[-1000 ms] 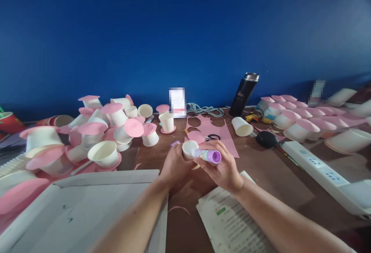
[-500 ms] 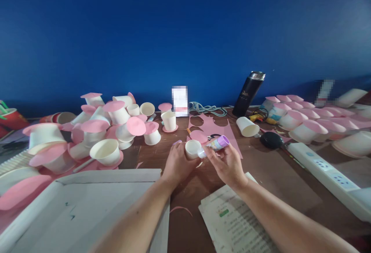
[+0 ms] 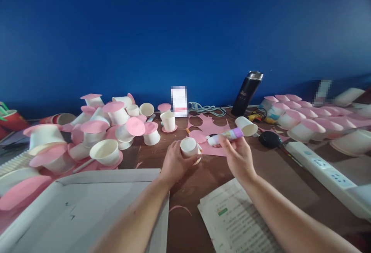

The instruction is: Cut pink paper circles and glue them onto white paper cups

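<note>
My left hand (image 3: 174,162) is wrapped round a white paper cup (image 3: 188,145) just above the brown table. The cup looks upside down, its base toward me and its rim low at the right. In my right hand (image 3: 240,160) is a glue stick (image 3: 227,136) with a purple end, held nearly level, its pale end pointing left toward the cup but apart from it. Behind the cup a pink paper disc (image 3: 198,136) lies on a pink sheet (image 3: 209,123) with round cut-outs. Scissors there are mostly hidden by the glue stick.
Cups with pink discs (image 3: 114,108) crowd the left; more stand in rows (image 3: 304,115) at right. A loose paper cup (image 3: 246,126), black flask (image 3: 247,93), black round object (image 3: 270,139) and power strip (image 3: 324,173) lie rightward. Nearest me are a white tray (image 3: 110,175) and printed papers (image 3: 232,214).
My right hand has drawn the glue stick away from the cup, to the right. My left hand has shifted slightly left and tilted the cup, so its side and rim show more.
</note>
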Action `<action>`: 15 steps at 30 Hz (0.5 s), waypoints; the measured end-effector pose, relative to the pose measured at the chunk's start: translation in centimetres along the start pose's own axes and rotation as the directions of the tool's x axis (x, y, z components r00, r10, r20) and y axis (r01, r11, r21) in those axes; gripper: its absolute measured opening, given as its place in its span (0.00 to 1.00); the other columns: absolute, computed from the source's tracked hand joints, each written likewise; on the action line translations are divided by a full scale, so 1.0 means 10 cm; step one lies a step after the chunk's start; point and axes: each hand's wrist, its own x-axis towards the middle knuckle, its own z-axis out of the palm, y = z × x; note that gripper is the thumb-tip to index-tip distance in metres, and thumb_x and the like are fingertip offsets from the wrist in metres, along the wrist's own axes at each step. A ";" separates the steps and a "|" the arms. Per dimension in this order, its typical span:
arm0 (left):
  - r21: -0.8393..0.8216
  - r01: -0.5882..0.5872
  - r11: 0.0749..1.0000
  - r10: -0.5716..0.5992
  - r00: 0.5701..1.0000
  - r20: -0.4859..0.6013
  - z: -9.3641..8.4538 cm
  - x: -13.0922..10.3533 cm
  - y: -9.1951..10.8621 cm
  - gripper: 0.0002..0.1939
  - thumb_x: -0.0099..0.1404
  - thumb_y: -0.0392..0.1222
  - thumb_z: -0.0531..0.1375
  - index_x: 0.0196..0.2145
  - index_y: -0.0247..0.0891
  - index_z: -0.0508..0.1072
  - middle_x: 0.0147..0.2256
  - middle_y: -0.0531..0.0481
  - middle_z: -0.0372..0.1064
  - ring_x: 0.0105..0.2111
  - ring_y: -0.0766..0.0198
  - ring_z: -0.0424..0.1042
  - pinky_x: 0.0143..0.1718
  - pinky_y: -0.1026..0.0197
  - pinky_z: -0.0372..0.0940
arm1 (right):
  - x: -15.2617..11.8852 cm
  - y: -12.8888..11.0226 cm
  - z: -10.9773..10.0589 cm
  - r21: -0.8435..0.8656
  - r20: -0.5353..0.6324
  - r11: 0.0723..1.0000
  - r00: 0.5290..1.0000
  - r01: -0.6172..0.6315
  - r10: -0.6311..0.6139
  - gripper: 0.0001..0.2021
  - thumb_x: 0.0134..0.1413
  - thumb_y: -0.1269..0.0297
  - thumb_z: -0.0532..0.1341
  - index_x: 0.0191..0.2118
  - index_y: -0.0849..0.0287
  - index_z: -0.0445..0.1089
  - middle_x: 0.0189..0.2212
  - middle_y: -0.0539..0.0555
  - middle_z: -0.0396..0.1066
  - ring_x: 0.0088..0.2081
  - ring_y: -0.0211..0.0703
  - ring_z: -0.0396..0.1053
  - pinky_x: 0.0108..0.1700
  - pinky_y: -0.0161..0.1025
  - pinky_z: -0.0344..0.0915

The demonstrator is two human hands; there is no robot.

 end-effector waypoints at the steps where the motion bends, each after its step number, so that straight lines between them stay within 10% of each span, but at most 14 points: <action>1: -0.004 -0.001 1.000 0.001 1.000 0.017 0.00 0.00 0.00 0.24 0.52 0.53 0.65 0.42 0.37 0.69 0.39 0.45 0.69 0.43 0.53 0.67 0.44 0.52 0.62 | 0.03 0.01 -0.03 -0.019 -0.033 1.000 0.999 0.004 -0.005 0.13 0.51 0.53 0.64 0.37 0.57 0.68 0.29 0.51 0.72 0.32 0.41 0.70 0.39 0.40 0.67; 15: -0.154 -0.155 0.976 0.197 0.931 0.307 -0.14 -0.10 0.14 0.40 0.44 0.52 0.70 0.55 0.40 0.65 0.52 0.42 0.66 0.52 0.48 0.64 0.52 0.49 0.59 | 0.20 0.15 -0.11 0.148 -0.109 0.971 0.972 -0.190 0.207 0.15 0.46 0.53 0.67 0.34 0.57 0.68 0.25 0.46 0.67 0.24 0.35 0.63 0.29 0.35 0.63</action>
